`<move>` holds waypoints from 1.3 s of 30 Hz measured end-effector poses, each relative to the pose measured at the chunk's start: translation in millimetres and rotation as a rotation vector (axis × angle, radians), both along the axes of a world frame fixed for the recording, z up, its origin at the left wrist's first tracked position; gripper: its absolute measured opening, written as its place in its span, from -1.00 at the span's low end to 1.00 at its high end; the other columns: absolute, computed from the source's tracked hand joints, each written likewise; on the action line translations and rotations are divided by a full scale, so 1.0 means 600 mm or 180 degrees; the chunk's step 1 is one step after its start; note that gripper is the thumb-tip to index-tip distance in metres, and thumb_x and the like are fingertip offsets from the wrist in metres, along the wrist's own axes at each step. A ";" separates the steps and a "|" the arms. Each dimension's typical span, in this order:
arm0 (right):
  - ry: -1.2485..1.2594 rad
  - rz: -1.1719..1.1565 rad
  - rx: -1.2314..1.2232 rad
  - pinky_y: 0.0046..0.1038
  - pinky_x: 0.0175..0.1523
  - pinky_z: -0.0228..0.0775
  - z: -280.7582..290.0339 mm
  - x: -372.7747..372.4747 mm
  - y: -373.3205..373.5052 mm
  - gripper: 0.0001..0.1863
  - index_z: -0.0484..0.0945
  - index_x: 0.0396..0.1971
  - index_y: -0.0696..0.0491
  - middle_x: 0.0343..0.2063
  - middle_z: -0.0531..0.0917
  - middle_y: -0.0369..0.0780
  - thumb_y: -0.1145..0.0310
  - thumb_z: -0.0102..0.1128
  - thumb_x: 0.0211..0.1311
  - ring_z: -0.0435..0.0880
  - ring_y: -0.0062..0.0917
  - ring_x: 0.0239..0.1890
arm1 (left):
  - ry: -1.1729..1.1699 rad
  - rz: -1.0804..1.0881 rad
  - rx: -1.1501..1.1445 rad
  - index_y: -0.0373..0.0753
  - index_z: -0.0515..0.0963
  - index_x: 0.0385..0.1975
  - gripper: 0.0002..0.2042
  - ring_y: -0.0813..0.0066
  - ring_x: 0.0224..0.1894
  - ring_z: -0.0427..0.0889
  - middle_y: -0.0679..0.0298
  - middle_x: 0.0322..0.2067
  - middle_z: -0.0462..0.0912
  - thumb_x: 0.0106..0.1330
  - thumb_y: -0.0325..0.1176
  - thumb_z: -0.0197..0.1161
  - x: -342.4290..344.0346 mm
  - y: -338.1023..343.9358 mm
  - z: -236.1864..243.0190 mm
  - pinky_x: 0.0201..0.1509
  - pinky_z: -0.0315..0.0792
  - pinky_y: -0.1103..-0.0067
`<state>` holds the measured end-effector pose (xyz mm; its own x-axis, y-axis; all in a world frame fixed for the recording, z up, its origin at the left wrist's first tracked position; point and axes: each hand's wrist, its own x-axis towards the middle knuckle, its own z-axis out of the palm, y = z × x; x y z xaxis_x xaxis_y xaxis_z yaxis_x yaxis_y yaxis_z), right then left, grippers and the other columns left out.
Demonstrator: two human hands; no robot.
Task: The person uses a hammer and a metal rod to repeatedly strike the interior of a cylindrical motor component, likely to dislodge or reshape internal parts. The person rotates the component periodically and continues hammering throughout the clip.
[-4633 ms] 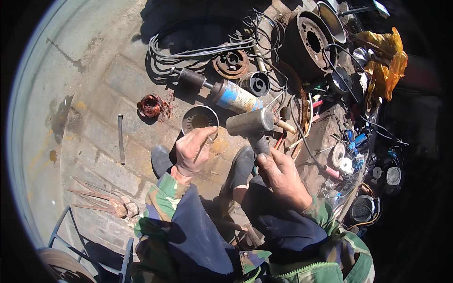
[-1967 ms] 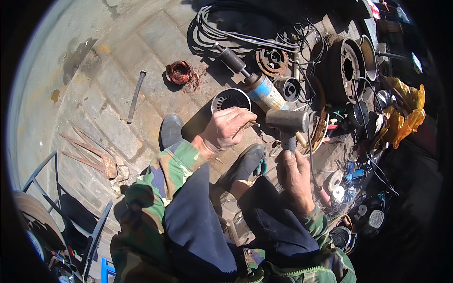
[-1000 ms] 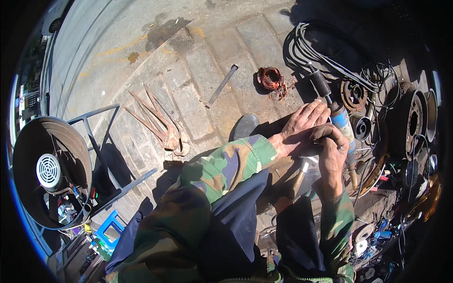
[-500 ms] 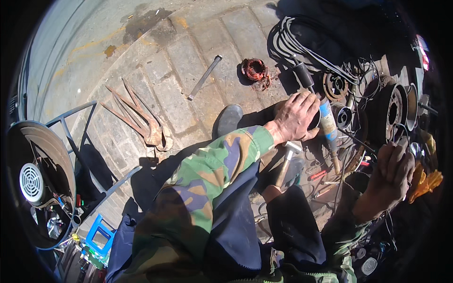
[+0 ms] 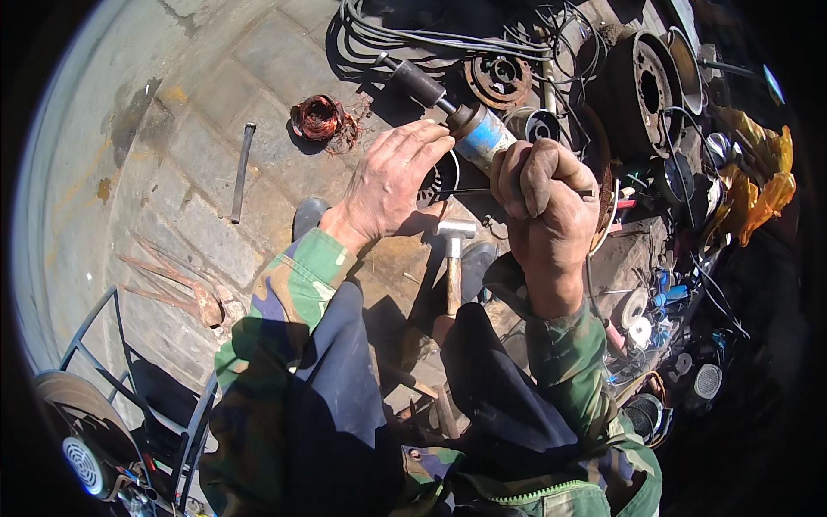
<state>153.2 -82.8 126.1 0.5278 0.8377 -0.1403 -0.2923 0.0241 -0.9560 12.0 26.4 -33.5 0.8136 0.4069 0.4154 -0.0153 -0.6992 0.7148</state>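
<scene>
My left hand [image 5: 392,177] rests its stretched fingers over the rim of a motor stator [image 5: 442,183], a dark ring with slots along its inside, and grips it; the thumb is mostly in shadow. A thin dark metal rod [image 5: 472,190] runs level from the stator into my right hand [image 5: 547,185], whose fist is wrapped round it. Just beyond both hands lies a power tool [image 5: 484,138] with a blue-and-pale body and a black cylindrical end. Below the stator, a hammer [image 5: 454,267] with a silvery head and wooden handle stands head up between my legs.
A ball of reddish copper wire [image 5: 319,119] and a metal bar [image 5: 243,172] lie on the paving. Coiled grey cable [image 5: 448,36], a rusty disc [image 5: 498,79] and a wheel rim [image 5: 648,77] are at the far right. A rusty pronged puller [image 5: 205,303] lies left.
My right hand has come up and inward from the lower right, bringing the rod to the stator. The view has swung right, so the floor things appear further left. My left hand stays on the stator.
</scene>
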 end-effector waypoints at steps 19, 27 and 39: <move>-0.0091 0.0224 0.0121 -0.54 -0.40 0.05 -0.009 0.010 0.000 -0.72 0.39 -0.67 0.07 -0.62 0.43 -0.29 0.67 0.14 0.18 0.30 -0.62 -0.54 | -0.0280 0.0011 -0.3039 -0.45 0.58 0.39 -0.40 0.34 0.30 0.68 0.06 0.29 0.72 0.59 -0.04 0.26 -0.012 0.006 0.013 0.48 0.46 0.43; 0.0018 0.0242 0.0008 -0.59 -0.34 0.15 -0.011 0.016 0.001 -0.79 0.45 -0.63 0.15 -0.58 0.51 -0.31 0.69 0.03 0.18 0.37 -0.67 -0.48 | -0.0592 0.0153 -0.3254 -0.48 0.59 0.36 -0.44 0.38 0.22 0.70 0.08 0.22 0.75 0.64 -0.08 0.21 -0.005 0.001 0.013 0.39 0.53 0.48; -0.1222 0.1057 -0.0220 -0.45 -0.36 0.34 -0.020 -0.010 0.023 -0.78 0.53 -0.55 0.19 -0.62 0.57 -0.27 0.72 -0.12 0.09 0.51 -0.59 -0.50 | -0.0529 0.0155 -0.3192 -0.46 0.64 0.29 -0.56 0.33 0.25 0.71 0.07 0.22 0.76 0.65 -0.23 0.22 -0.010 -0.001 0.019 0.43 0.52 0.44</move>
